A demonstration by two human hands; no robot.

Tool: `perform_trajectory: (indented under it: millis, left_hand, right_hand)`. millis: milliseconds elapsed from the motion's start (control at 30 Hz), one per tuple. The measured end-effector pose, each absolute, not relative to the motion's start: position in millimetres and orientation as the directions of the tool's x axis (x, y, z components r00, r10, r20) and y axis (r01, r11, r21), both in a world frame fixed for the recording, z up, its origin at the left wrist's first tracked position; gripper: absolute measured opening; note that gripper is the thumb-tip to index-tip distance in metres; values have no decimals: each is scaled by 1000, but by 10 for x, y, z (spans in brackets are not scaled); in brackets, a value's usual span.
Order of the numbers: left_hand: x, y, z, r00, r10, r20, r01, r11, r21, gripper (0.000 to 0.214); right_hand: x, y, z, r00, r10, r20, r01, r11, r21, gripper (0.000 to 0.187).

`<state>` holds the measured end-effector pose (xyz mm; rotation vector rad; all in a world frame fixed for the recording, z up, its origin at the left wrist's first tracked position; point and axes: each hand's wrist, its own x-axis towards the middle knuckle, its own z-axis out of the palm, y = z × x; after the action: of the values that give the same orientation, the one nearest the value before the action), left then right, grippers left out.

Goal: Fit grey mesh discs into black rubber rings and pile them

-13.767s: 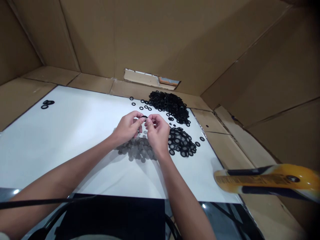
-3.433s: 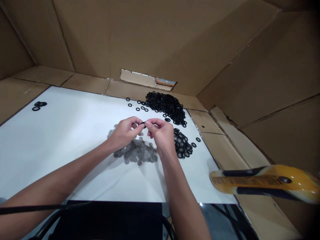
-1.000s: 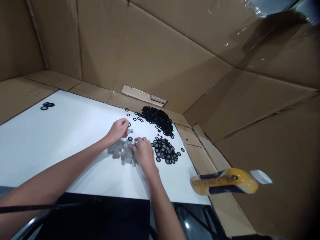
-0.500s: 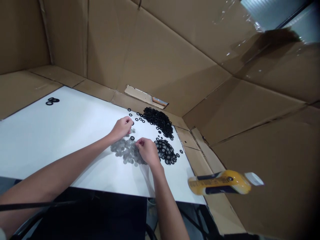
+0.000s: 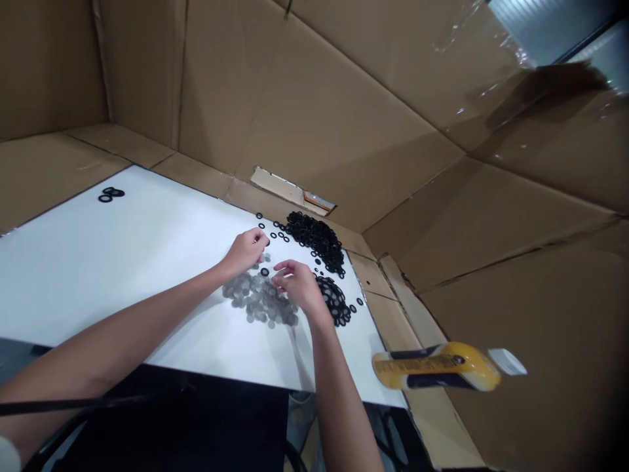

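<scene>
My left hand is closed in a pinch above the far edge of a heap of small translucent grey discs. A black ring shows at its fingertips, partly hidden by them. Just to the right, my right hand hovers over the discs with thumb and fingers apart, and I see nothing between them. One loose black ring lies between the two hands. Beside my right wrist is a pile of black rings with grey centres, partly covered by that hand.
A large heap of black rings sits at the far edge of the white table, with several stray rings around it. A few rings lie far left. At right lies a bottle of yellow liquid. Cardboard walls surround the table.
My right hand has lifted slightly away from the discs, and its fingers have spread from a pinch. My left hand keeps its pinch. The whole view has shifted a little.
</scene>
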<state>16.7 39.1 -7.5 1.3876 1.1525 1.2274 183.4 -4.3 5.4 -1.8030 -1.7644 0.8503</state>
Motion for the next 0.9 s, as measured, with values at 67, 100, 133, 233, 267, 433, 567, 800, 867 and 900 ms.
perform_trajectory:
  millis: [67,100,133,233,267,433,567,800,867,900]
  left_hand:
    - [170,393,-76,61,990,130,69,-134,989,14]
    - [172,393,-77,61,990,129,70,-133,989,15]
    - [174,394,-78,60,990,129,71,-133,989,15]
    - [176,402,-85,56,990,127,72,-131,989,15]
    - [176,407,-88,54,991,126,71,-129,989,15]
    - [170,432,-89,45,992,121,76,-125,989,14]
    - [164,430,-75,42,992,122,77,-125,989,14]
    - [161,433,-107,46,993,108,82,-112,990,14]
    - [162,437,-123,52,994,100,82,-104,991,14]
    - [163,437,-129,55,994,96,83,-101,991,14]
  right_hand:
    - [1825,-29,52,-39,994,-99,726,-40,-686,11]
    - [1818,-24,52,-46,994,-98,744,-31,-667,10]
    - [1810,-19,53,-51,994,-96,763,-23,-646,10]
    - [1782,25,61,-70,995,-67,811,17,-585,9]
    - [1773,53,61,-80,996,-44,822,41,-568,8]
    - [1755,221,-9,-209,977,38,836,199,-512,6]
    - [1770,250,-107,-278,959,65,813,270,-516,6]
    - [2039,155,58,-154,985,77,762,168,-626,9]
    - [2235,128,197,-59,995,86,765,100,-636,13]
    - [2342,115,259,9,995,97,781,53,-622,13]
